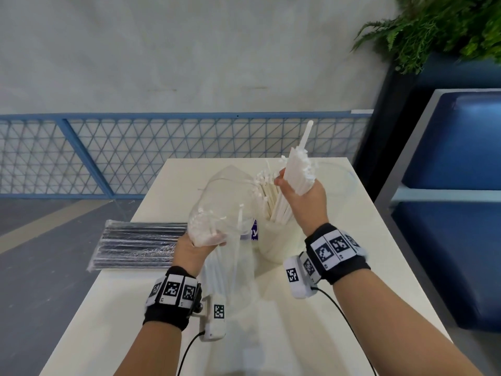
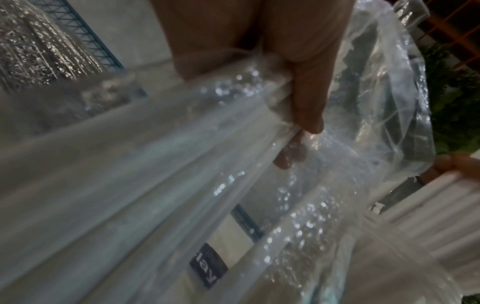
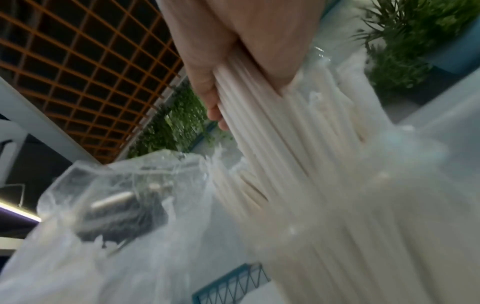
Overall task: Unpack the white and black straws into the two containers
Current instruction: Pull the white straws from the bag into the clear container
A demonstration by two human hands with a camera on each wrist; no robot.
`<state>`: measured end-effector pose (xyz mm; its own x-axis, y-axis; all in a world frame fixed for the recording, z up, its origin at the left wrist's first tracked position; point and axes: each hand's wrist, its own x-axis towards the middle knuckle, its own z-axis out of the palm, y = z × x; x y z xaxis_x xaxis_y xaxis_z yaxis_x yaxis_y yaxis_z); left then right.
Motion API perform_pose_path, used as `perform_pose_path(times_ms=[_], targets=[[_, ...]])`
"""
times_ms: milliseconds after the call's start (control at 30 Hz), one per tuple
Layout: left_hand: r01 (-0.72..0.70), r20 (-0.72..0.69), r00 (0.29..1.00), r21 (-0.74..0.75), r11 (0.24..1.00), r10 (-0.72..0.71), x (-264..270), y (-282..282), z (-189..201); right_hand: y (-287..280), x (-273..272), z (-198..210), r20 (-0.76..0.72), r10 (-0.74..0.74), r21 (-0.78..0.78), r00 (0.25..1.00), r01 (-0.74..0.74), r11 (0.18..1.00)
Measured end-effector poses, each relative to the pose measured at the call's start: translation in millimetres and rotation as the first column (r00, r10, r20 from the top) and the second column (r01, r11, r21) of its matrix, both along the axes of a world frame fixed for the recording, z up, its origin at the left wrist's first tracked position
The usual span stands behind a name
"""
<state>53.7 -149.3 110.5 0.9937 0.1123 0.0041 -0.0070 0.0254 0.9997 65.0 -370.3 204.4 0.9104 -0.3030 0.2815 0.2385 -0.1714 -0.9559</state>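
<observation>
- Surface: a cream-white rectangular table (image 1: pixel 360 240) is standing on a grey floor; its far edge is lying toward a blue lattice railing (image 1: pixel 162 150), with a pale plaster wall (image 1: pixel 189 50) rising behind the railing.
- Room: a green fern-like plant (image 1: pixel 444 25) is hanging over the upper right corner, above a dark planter, and a blue padded bench (image 1: pixel 458 147) with a grey frame is standing just beside the table's right edge. In the right wrist view an orange ceiling grid (image 3: pixel 78 72) is showing overhead.
- Left hand (image 1: pixel 193 246): it is gripping a clear plastic bag (image 1: pixel 225 202) near its lower part, fingers curled round the film; a few white straws are lying inside the bag, whose open mouth is pointing up and away.
- Right hand (image 1: pixel 301 191): it is clasping a bundle of white straws (image 1: pixel 298 169), fingers wrapped round it; the lower ends are reaching into a white container (image 1: pixel 276 240) standing on the table between the two forearms, with further white straws leaning inside it.
- Black straws (image 1: pixel 141 245): these are lying in a sealed clear packet on the table's left edge, just beside the left hand.
- Writing: a dark blue label (image 2: pixel 207 265) behind the bag is showing white letters, "lay" being legible in the left wrist view; the rest is hidden.
- Wrists: both are wearing black bands carrying black-and-white square markers.
</observation>
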Motion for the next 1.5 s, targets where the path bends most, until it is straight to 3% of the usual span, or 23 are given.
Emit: perform_pose_path(times_ms=[200, 300, 400, 467, 633, 767, 867, 933, 1000, 1067, 1133, 1200, 1333, 1400, 1500], targets=[[0.025, 0.031, 0.999, -0.039, 0.999, -0.024, -3, 2, -1, 2, 5, -3, -0.075, -0.043, -0.012, 0.996, 0.043, 0.999], [0.045, 0.054, 0.998, -0.048, 0.998, -0.043, -4, 1, 0, -3, 3, 16, 0.098, -0.171, 0.034, 0.98, 0.168, 0.985], [0.05, 0.053, 0.997, -0.05, 0.997, -0.047, -4, 1, -2, -5, 5, 30, 0.255, -0.128, -0.052, 0.959, 0.146, 0.988], [0.059, 0.056, 0.997, -0.04, 0.997, -0.056, -3, 1, -3, -3, 11, 26, 0.207, -0.072, -0.146, 0.976, 0.103, 0.984], [0.063, 0.057, 0.996, -0.009, 0.998, -0.062, -3, 1, -4, -5, 29, 1, 0.025, -0.053, -0.21, 0.998, 0.057, 0.976], [0.043, 0.035, 0.998, 0.0, 0.999, -0.043, 0, 3, -8, -3, 33, -9, -0.056, -0.001, -0.377, 0.998, -0.02, 0.926], [0.052, 0.03, 0.998, -0.003, 0.999, -0.052, 0, 4, -8, -4, 34, -8, -0.073, -0.011, -0.402, 0.997, -0.019, 0.915], [0.051, 0.033, 0.998, -0.02, 0.999, -0.05, -1, 5, -6, -2, 25, -5, 0.067, -0.068, -0.397, 0.995, 0.089, 0.913], [0.033, 0.04, 0.999, -0.013, 0.999, -0.032, -1, 7, -8, 6, 7, 0, 0.361, -0.155, -0.358, 0.919, 0.29, 0.887], [0.021, 0.05, 0.999, 0.0, 1.0, -0.021, -3, 6, -8, 18, -13, -3, 0.488, -0.102, -0.345, 0.867, 0.299, 0.89], [0.016, 0.055, 0.998, 0.01, 1.0, -0.017, -5, 4, -7, 27, -26, -13, 0.395, 0.076, -0.434, 0.916, 0.113, 0.894], [0.004, 0.049, 0.999, 0.012, 1.0, -0.005, -6, 2, -5, 33, -29, -27, 0.191, 0.199, -0.518, 0.961, -0.074, 0.852], [0.057, 0.023, 0.998, 0.04, 0.998, -0.058, -8, -2, -4, 36, -26, -43, -0.129, 0.248, -0.581, 0.96, -0.276, 0.766], [0.08, 0.015, 0.997, 0.078, 0.994, -0.081, -11, -3, -1, 37, -26, -44, -0.186, 0.291, -0.6, 0.938, -0.343, 0.723], [0.155, 0.018, 0.987, 0.159, 0.975, -0.16, -14, -4, 1, 46, -33, -46, -0.133, 0.368, -0.689, 0.92, -0.353, 0.633]])
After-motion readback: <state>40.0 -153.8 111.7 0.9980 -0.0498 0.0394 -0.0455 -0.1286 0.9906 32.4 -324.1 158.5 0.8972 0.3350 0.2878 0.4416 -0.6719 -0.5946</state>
